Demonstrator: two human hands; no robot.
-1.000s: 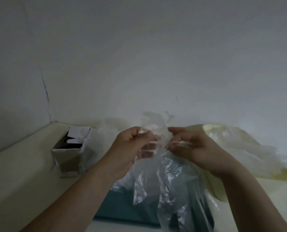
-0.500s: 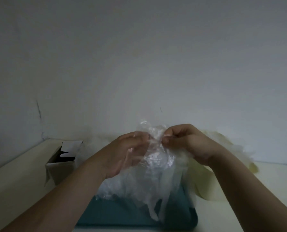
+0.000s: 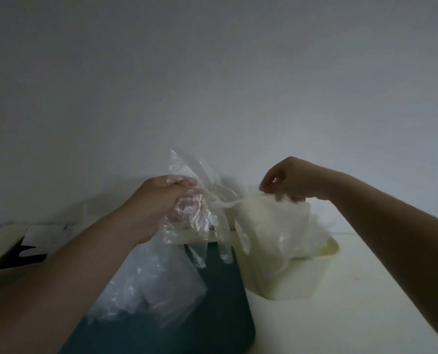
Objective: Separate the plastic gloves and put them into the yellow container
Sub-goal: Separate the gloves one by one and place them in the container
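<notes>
- The left hand (image 3: 159, 203) clenches a bunch of thin, clear, crinkled plastic gloves (image 3: 197, 200), which fans out above and below its fingers.
- The right hand (image 3: 289, 180) pinches a single glove (image 3: 261, 198) between thumb and forefinger. Directly beneath its fingertips is the pale yellow rectangular plastic container (image 3: 302, 279), heaped with film.
- A twisted strand (image 3: 225, 204) runs from the left fingers toward the right, so the glove is probably not fully parted.
- A loose glove pile (image 3: 149, 284) lies in a dark teal bin (image 3: 228, 302) below the left wrist.
- The film looks near-weightless, limp, slippery and clingy, and likely tears easily. Pinch one layer at the cuff edge.
</notes>
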